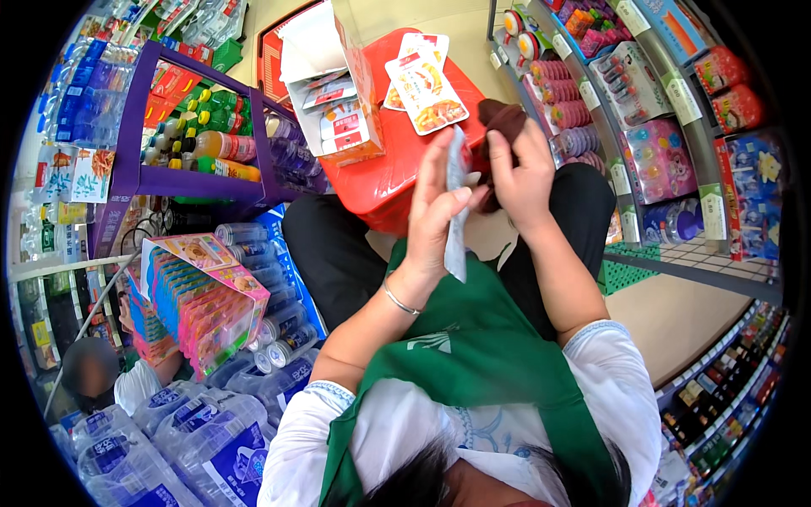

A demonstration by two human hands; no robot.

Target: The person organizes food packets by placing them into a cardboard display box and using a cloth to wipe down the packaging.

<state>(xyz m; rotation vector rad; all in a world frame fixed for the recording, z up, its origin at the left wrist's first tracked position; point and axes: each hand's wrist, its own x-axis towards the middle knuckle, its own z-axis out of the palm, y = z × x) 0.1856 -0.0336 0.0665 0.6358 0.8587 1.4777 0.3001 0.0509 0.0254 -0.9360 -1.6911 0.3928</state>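
My left hand (431, 218) grips a flat snack pouch (457, 215), turned edge-on to me above my lap. In my right hand (523, 171) is a bunched dark brown cloth (500, 123), close beside the pouch. Beyond my hands stands a red plastic stool (393, 180). Two printed food pouches lie overlapped on it, the upper pouch (427, 92) partly covering the lower pouch (437, 45). Left of them an opened cardboard display box (361, 120) holds several more pouches.
Shelves with packaged sweets (659, 158) and price tags rise at right. A purple rack of drink bottles (196, 180) stands at left, near a carton of carded goods (215, 298). Wrapped water bottles (190, 431) fill the lower left, near another person (136, 386). A red basket (271, 57) sits behind the box.
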